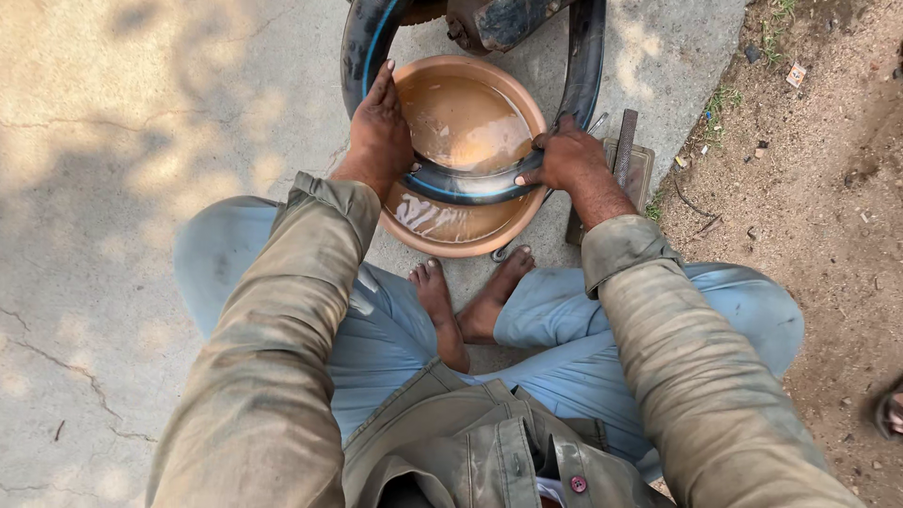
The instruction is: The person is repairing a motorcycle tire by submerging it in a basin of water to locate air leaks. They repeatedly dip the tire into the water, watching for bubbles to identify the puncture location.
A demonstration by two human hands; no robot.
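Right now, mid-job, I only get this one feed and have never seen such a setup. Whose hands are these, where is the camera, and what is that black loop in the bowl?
There is no machine here: the single picture comes from a camera worn on a person's head, looking down at their own arms, crossed legs and bare feet on a concrete floor. In front sits a round brown basin of murky water. The left hand and right hand each grip a black rubber inner tube, pressing its lowest bend into the water; the rest of the loop rises beyond the basin. A flat metal file lies to the right, beside bare dirt.
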